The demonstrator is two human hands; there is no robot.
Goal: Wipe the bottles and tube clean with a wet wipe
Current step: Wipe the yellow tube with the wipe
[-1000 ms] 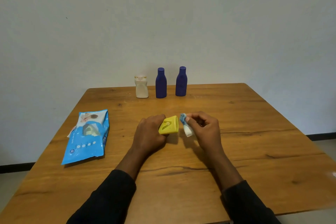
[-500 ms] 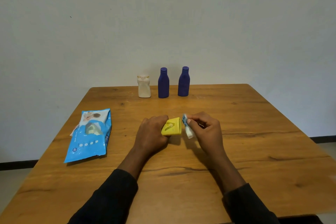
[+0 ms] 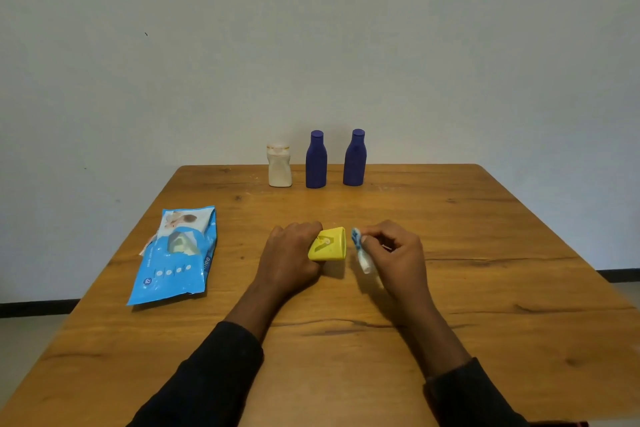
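Gripping the yellow tube, the left hand is curled round it; tube lies on the table. Just right of the tube's flat end the right hand pinches the wet wipe: touching half a second ago, now narrowly apart. Beyond the tube a white bottle and two blue bottles stand, unmoved.

Wooden table, brown w/ dark grain lines & knots. At the far edge, 3 bottles stand upright in a row, slightly apart: white bottle on the left, blue bottle in the middle, 2nd blue bottle on the right. Blue wipes pack lies flat nr the left edge.
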